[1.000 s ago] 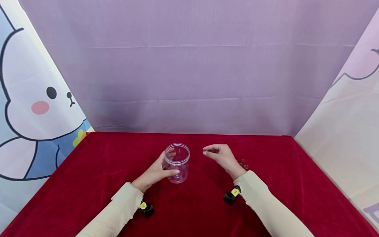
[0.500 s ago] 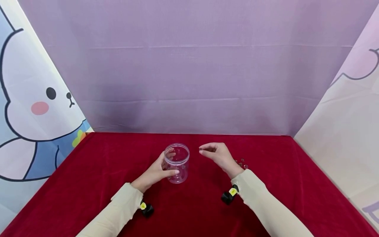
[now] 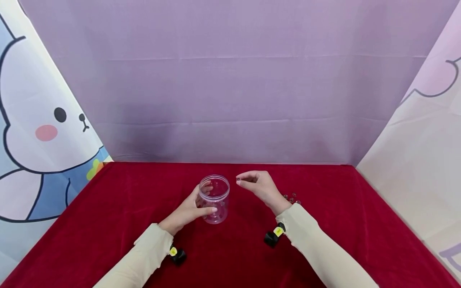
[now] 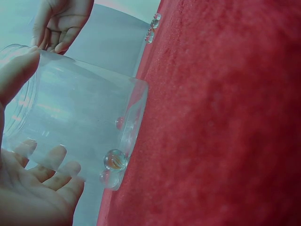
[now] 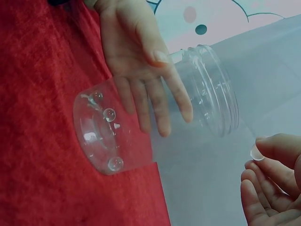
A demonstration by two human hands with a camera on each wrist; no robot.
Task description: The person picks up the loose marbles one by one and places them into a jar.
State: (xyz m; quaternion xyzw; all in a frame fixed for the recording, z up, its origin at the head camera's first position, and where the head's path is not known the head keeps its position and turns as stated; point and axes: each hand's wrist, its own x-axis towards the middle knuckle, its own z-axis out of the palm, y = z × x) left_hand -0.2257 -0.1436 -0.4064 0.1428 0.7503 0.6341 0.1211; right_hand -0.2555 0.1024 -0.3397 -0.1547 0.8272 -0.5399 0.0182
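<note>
A clear plastic jar [image 3: 219, 206] without a lid is near the middle of the red cloth, mouth up. My left hand [image 3: 187, 212] holds it from the left, thumb in front and fingers behind. A few glass marbles [image 5: 109, 115] lie at the jar's bottom; one marble [image 4: 114, 160] shows an orange swirl inside. Just right of the jar's rim is my right hand [image 3: 261, 186], pinching another clear marble [image 5: 257, 153] between thumb and index finger, apart from the jar.
Several loose marbles [image 3: 292, 199] lie on the red cloth [image 3: 324, 224] behind my right wrist. A purple curtain [image 3: 230, 100] closes off the back, and printed panels stand at left and right.
My right hand has moved left, closer to the jar's mouth, with the marble between its fingertips. The left hand and the jar have stayed nearly still.
</note>
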